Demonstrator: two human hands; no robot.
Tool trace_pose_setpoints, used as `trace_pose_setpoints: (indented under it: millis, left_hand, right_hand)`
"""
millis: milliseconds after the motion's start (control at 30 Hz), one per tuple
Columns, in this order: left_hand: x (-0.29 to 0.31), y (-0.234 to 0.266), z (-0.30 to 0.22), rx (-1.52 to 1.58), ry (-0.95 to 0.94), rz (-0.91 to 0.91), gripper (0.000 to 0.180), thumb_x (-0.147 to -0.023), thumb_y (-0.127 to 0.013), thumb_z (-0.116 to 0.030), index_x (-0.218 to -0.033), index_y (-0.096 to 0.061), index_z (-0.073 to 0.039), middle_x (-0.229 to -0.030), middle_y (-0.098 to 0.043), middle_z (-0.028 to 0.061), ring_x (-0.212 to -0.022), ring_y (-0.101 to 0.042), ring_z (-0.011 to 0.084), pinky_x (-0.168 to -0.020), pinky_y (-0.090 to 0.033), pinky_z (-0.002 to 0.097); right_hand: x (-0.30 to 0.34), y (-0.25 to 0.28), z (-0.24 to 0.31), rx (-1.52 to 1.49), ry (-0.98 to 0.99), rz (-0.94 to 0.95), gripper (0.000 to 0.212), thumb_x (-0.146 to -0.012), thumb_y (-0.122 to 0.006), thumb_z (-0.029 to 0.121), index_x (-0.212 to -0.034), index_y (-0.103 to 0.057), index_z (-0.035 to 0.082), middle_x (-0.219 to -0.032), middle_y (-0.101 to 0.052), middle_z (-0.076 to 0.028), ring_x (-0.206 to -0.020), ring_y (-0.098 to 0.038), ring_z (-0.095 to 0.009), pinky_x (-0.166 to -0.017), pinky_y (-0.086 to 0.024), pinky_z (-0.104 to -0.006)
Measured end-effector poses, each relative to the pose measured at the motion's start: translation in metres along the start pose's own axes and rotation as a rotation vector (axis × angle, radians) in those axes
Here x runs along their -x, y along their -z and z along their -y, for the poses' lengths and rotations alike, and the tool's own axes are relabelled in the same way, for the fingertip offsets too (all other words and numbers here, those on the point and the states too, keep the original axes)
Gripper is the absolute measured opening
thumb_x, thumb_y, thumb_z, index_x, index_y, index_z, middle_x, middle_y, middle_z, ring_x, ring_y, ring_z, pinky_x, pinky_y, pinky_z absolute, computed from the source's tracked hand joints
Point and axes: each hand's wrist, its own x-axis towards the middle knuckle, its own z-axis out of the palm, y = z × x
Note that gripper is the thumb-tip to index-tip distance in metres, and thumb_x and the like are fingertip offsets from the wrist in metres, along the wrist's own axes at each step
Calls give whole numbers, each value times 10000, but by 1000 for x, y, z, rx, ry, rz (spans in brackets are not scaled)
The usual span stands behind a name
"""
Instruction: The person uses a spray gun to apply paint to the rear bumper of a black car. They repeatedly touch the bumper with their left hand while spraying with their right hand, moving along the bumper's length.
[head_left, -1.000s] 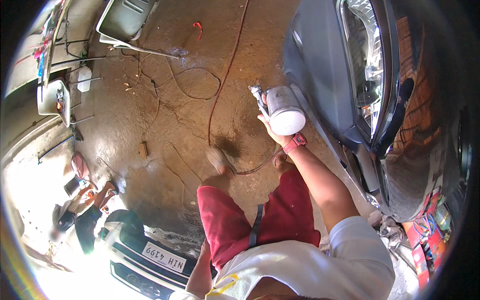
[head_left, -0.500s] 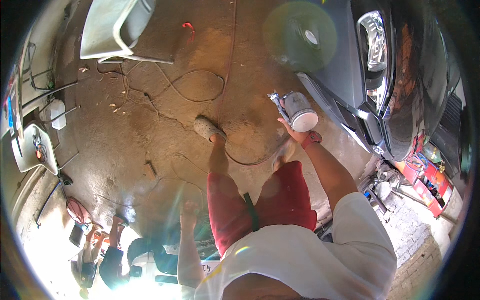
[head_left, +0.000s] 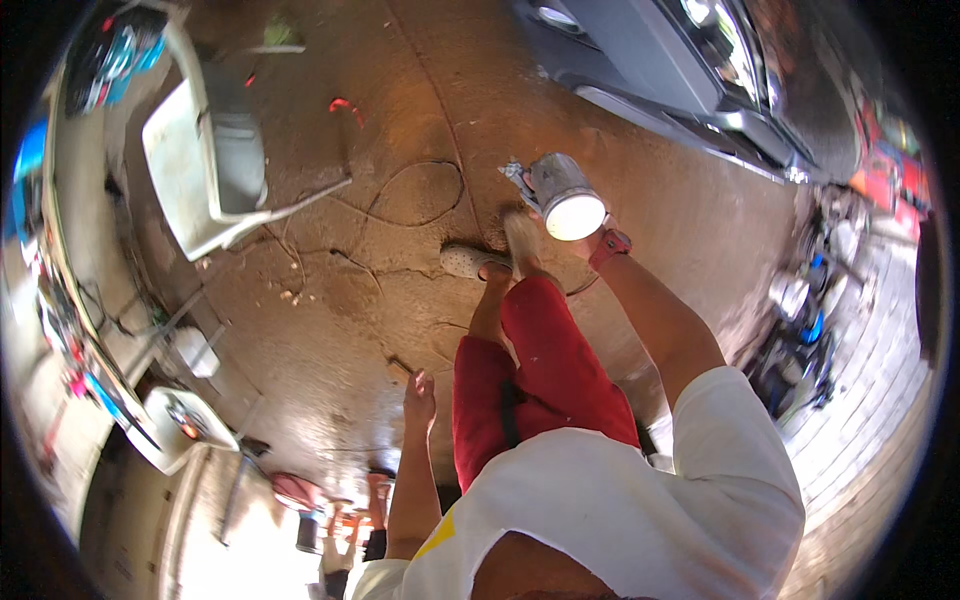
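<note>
My right hand [head_left: 592, 238] is closed around a spray gun with a grey metal cup [head_left: 562, 190]. The cup's round, pale end faces up toward me, and silver fittings stick out on its left side. The cup hides most of my fingers. A red watch sits on that wrist. Lower and to the left, my left hand [head_left: 420, 398] hangs beside my leg, fingers curled in, with nothing visible in it. A small brown block [head_left: 400, 364] lies on the floor near it.
A dark car's front corner [head_left: 640, 60] stands at the upper right. Hoses [head_left: 415, 215] loop across the wet brown floor. At left are a white plastic chair [head_left: 178, 165] and a white basin [head_left: 165, 440]. Dark clutter [head_left: 795, 370] lies at right; other people's legs [head_left: 375, 510] show below.
My view has turned, and the car has shifted up while the chair moved lower. My feet have come together mid-step. The spray gun stays in my right hand; my left hand shows more clearly.
</note>
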Motion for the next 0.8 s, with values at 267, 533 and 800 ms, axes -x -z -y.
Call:
trace_pose_setpoints:
  millis: [267,533,800]
  left_hand:
    - [-55,88,-203,-65,-178,-43,476,-1121,-600,-259,-1535,-540,-32,-1549,-588,233,-1400,-602,362,-1163,-481,451]
    - [-81,70,-351,-527,-682,-74,484,-1057,-666,-251,-1495,-584,-61,-1497,-610,235,-1415,-539,444,-1227,-404,540]
    - [-165,60,-413,-739,-847,371,479,-1055,-667,-254,-1482,-562,-65,-1521,-592,236,-1416,-556,432,-1179,-450,523]
  right_hand:
    - [-36,4,14,-82,-291,-205,414,-995,-756,342,-1355,-735,139,-1336,-748,-108,-1207,-700,-327,-1052,-530,-468]
    - [-137,2,1,-216,-565,-354,528,-1068,-665,453,-1453,-599,97,-1281,-751,-165,-1183,-715,-370,-998,-549,-479]
    - [-222,-3,5,-4,-439,-641,651,-1052,-709,385,-1603,-515,97,-1191,-791,-121,-1068,-766,-331,-955,-581,-463]
